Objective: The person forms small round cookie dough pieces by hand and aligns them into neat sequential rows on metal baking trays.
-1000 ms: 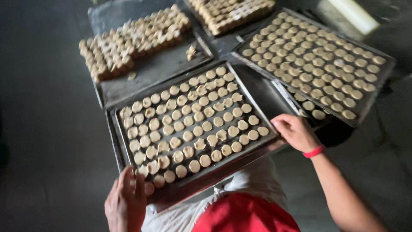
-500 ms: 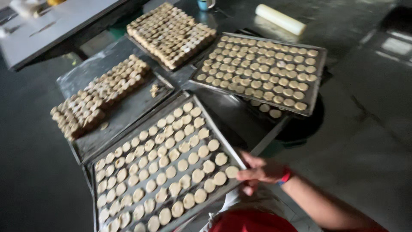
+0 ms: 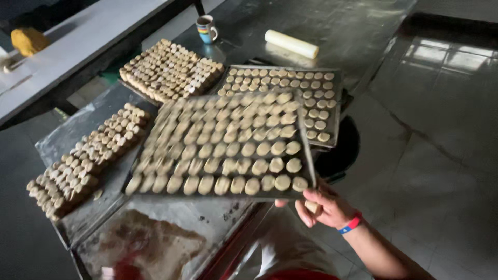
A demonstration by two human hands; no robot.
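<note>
We hold the tray [image 3: 306, 155] by its near right corner with our right hand [image 3: 324, 207], fingers curled under the rim and thumb on the edge, so the whole load lies up and to the left of the grip, reaching away from us over the worktable [image 3: 78, 129]. The tray's long side runs roughly left to right across the view, and it looks lifted clear of the surface below, tilted a little with its far edge over the neighbouring second tray [image 3: 337, 111]. Our left hand is out of view, so we cannot tell whether it carries the tray's other side; the right is the only hand we see on it. The tray is dark metal, thin-rimmed, filled edge to edge with tidy rows of small round pale dough pieces [image 3: 228, 140], all alike and lying flat. Under its near edge sits a bare, stained tray [image 3: 150, 243]. To the left, stacks of the same pieces [image 3: 88, 155] lie in a long heap, another stack [image 3: 168, 70] stands behind, and further back are a striped mug [image 3: 206, 28] and a pale rolling pin [image 3: 291, 44]. A red band wraps our right wrist
</note>
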